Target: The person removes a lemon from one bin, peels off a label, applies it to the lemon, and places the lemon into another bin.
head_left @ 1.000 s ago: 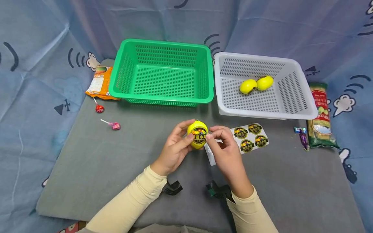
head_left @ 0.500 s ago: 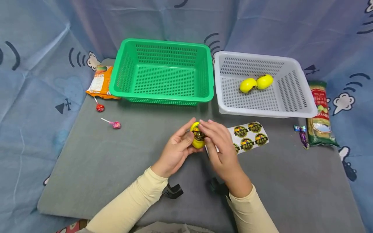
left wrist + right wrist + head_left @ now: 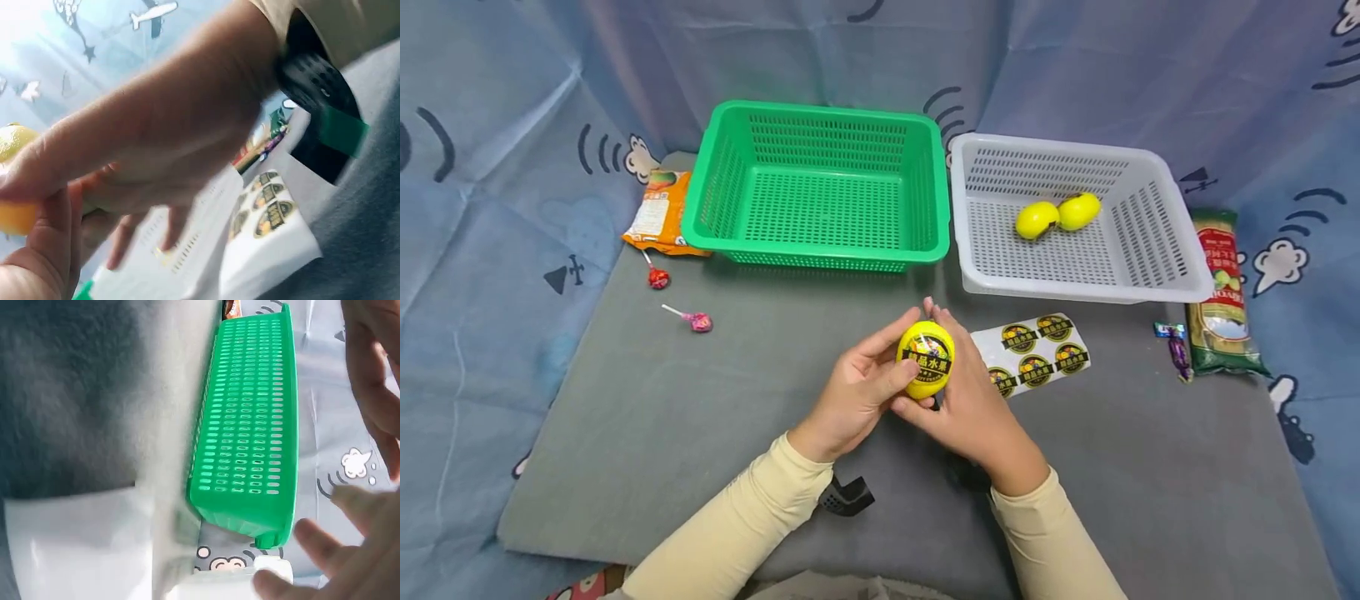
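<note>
Grey worktop (image 3: 662, 433), blue patterned cloth behind. Left to right: orange snack packet (image 3: 657, 213), two lollipops (image 3: 688, 318), green basket (image 3: 820, 187), white basket (image 3: 1075, 221) holding two yellow fruits (image 3: 1058, 217), sticker sheet (image 3: 1033, 352), noodle packet (image 3: 1223, 292). Left hand (image 3: 857, 396) grips the labelled yellow fruit (image 3: 927, 360) above mid-worktop, thumb on front; right hand (image 3: 973, 408) cups it from behind, fingers curled round.
</note>
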Demonstrator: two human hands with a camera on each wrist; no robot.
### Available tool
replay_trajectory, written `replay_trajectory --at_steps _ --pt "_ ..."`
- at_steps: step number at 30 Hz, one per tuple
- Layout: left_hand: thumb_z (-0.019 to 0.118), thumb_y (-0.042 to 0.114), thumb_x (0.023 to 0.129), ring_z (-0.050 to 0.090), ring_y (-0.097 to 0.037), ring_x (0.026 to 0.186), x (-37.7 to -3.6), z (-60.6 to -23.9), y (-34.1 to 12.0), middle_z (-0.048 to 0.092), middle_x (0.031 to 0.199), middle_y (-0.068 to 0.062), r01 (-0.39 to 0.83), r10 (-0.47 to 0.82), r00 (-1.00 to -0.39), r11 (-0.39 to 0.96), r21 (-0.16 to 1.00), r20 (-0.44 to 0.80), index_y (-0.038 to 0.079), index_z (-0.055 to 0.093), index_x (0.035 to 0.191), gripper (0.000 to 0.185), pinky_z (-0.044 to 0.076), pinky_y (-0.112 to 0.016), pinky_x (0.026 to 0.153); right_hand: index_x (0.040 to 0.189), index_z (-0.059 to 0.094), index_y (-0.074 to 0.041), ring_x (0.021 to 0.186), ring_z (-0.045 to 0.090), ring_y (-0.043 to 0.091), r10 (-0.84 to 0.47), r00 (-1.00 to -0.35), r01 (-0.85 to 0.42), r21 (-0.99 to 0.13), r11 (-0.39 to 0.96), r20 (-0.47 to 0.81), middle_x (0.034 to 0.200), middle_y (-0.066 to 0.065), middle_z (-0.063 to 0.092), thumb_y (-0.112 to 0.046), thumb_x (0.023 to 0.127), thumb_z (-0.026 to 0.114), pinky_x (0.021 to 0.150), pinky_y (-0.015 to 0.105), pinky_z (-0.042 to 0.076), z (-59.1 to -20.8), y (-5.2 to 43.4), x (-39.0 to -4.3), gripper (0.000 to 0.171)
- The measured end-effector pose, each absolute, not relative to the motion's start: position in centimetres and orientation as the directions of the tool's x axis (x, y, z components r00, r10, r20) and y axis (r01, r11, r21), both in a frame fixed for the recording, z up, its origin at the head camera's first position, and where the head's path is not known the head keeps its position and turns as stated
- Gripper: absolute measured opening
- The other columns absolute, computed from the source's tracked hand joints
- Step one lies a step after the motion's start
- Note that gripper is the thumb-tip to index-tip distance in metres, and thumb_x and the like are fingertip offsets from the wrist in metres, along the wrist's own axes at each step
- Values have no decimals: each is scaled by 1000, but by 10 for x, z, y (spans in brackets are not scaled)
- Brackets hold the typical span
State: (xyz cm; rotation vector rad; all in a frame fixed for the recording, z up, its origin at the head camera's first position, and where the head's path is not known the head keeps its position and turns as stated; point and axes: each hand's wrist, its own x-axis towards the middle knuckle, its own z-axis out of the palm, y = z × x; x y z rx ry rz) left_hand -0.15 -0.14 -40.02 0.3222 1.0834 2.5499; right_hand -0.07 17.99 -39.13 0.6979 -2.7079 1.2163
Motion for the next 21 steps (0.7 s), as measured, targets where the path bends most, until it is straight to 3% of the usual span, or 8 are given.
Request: replay_trajectory --at_steps 2,4,6,8,11,15,21 --pt "72 13 102 63 -18 119 -2 -398 -1 42 161 -21 -216 401 -912 -644 734 84 -1 32 164 75 61 -30 84 170 7 -7 157 20 36 -360 -881 -461 -722 516 306 174 13 22 -84 91 51 124 57 20 -391 182 1 119" --pt "67 4 102 66 -17 112 -3 -398 0 46 157 -19 -206 387 -919 -637 743 78 -3 33 163 70 61 -30 81 168 12 -3 155 23 37 -351 -836 -544 -723 427 422 171 19 27 -74 99 52 123 54 21 -389 183 2 107" --pt "64 -2 101 67 -16 106 -4 -399 1 48 156 -18 -199 380 -922 -630 750 74 -3 34 163 68 61 -30 77 160 32 4 151 33 39 -355 -755 -655 -662 363 552 162 23 40 -57 109 49 122 54 24 -384 181 0 82" --pt "64 -2 100 68 -15 106 -3 -401 2 45 160 -19 -200 397 -914 -624 756 85 -4 34 162 69 61 -31 78 143 55 7 144 43 40 -366 -673 -740 -585 332 643 149 24 54 -37 114 46 121 55 29 -380 178 -4 53" --pt "73 9 101 67 -15 112 -1 -404 3 38 166 -19 -205 448 -885 -614 762 124 -3 30 164 77 61 -32 81 118 72 1 136 54 38 -381 -607 -794 -511 330 697 131 20 67 -27 115 41 119 55 34 -378 174 -9 42" --pt "80 26 99 65 -17 115 1 -406 2 36 167 -16 -221 494 -855 -621 752 157 1 25 167 91 60 -30 83 105 73 -3 134 57 36 -356 -602 -794 -490 360 715 123 19 69 -33 114 40 120 53 34 -382 172 -9 45" --pt "80 31 97 67 -15 109 4 -409 0 41 163 -14 -243 504 -848 -646 724 165 1 22 168 96 60 -31 82 107 72 -4 135 59 36 -319 -644 -759 -531 376 695 129 17 70 -41 111 45 118 53 36 -388 172 -9 45"
